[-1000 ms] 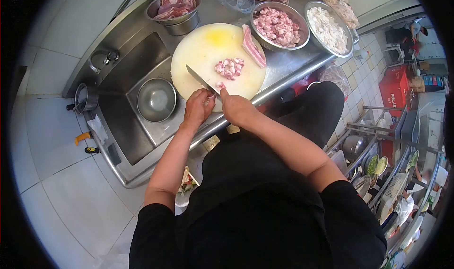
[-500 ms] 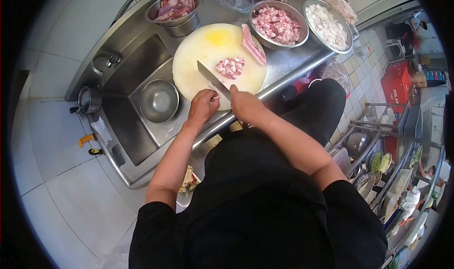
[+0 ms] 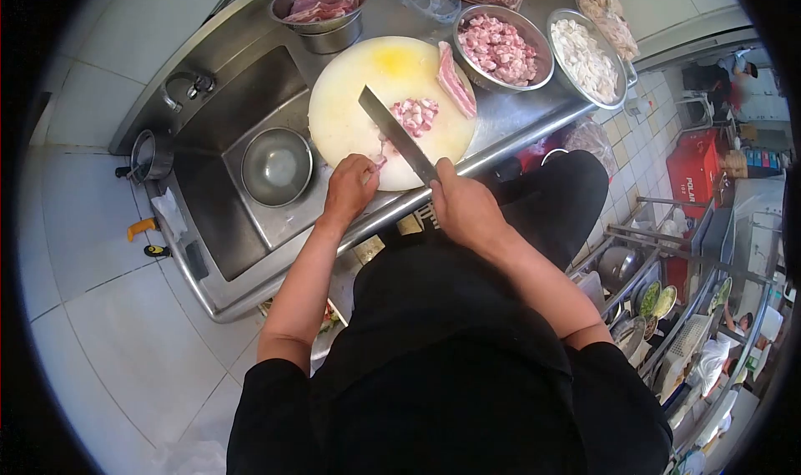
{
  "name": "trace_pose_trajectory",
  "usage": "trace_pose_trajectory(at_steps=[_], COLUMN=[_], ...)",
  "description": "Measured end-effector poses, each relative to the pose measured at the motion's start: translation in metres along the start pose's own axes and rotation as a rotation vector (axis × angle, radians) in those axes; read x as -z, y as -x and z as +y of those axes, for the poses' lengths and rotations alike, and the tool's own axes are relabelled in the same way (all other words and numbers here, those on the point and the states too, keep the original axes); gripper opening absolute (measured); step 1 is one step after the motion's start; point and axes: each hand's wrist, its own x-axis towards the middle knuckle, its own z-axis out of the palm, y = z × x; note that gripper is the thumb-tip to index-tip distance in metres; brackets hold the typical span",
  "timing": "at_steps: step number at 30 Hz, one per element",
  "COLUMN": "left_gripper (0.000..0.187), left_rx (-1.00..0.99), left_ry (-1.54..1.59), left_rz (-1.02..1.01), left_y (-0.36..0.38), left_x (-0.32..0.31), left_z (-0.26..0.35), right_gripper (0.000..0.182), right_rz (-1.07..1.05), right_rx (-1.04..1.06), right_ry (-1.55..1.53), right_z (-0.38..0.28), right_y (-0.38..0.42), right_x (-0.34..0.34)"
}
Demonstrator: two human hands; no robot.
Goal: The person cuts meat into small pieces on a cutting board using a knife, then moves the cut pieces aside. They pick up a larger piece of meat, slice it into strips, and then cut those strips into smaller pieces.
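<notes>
A round white cutting board [image 3: 344,99] lies on the steel counter. My right hand [image 3: 464,205] is closed on the handle of a cleaver [image 3: 395,133], whose blade slants up and left across the board. At the board's near edge my left hand [image 3: 352,186] pinches a small strip of meat [image 3: 379,161]. Cut meat pieces [image 3: 416,116] sit in a heap just beyond the blade. A longer slab of pink meat [image 3: 455,83] lies along the board's right edge.
Right of the board stand a bowl of diced meat [image 3: 498,51] and a bowl of white pieces [image 3: 584,61]. Behind it is a bowl of raw meat [image 3: 321,1]. A metal bowl [image 3: 277,167] rests in the sink [image 3: 219,193] at left. People and shelves [image 3: 667,258] are far right.
The cleaver and my right hand have moved right, away from my left hand. The strip in my left fingers now shows more. The view has shifted slightly.
</notes>
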Motion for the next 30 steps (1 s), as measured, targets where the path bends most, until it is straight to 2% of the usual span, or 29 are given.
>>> trace_pose_trajectory(at_steps=[3, 5, 6, 8, 12, 14, 17, 21, 23, 27, 30], left_gripper=[0.019, 0.027, 0.027, 0.033, 0.037, 0.036, 0.032, 0.029, 0.029, 0.021, 0.017], left_rx=[-0.079, 0.096, 0.093, 0.089, 0.022, 0.084, 0.165, 0.235, 0.245, 0.369, 0.323], left_ry=[-0.005, 0.052, 0.052, 0.120, -0.014, -0.155, -0.138, -0.147, -0.079, -0.065, -0.028], left_rz=[0.025, 0.009, 0.011, 0.218, 0.190, -0.042, -0.077, -0.077, -0.044, 0.010, 0.074], left_y=[0.002, 0.001, -0.002, -0.008, -0.026, -0.034, -0.033, -0.018, -0.012, -0.011, -0.007], left_x=[-0.002, 0.002, 0.004, 0.004, -0.006, -0.011, -0.002, 0.023, 0.033, 0.043, 0.041], left_z=[-0.004, 0.004, 0.010, 0.020, 0.015, 0.010, 0.010, 0.003, -0.001, 0.003, -0.005], right_gripper=[0.016, 0.016, 0.016, 0.017, 0.018, 0.019, 0.019, 0.020, 0.018, 0.017, 0.016], right_rz=[0.077, 0.093, 0.097, 0.092, 0.119, 0.132, 0.139, 0.059, 0.024, -0.003, 0.101], right_rx=[0.026, 0.022, 0.023, 0.000, -0.018, -0.056, -0.052, -0.065, 0.010, -0.003, 0.042], right_ry=[-0.085, -0.128, -0.126, -0.131, -0.144, -0.139, -0.142, -0.094, -0.028, -0.026, -0.104], right_z=[-0.013, -0.016, -0.015, -0.013, -0.005, -0.002, 0.008, 0.023, 0.030, 0.001, -0.014], right_y=[0.005, 0.007, 0.006, 0.005, 0.005, 0.006, 0.011, 0.016, 0.016, 0.011, 0.008], right_x=[0.012, 0.015, 0.015, 0.014, 0.011, 0.011, 0.005, -0.013, -0.024, -0.004, 0.003])
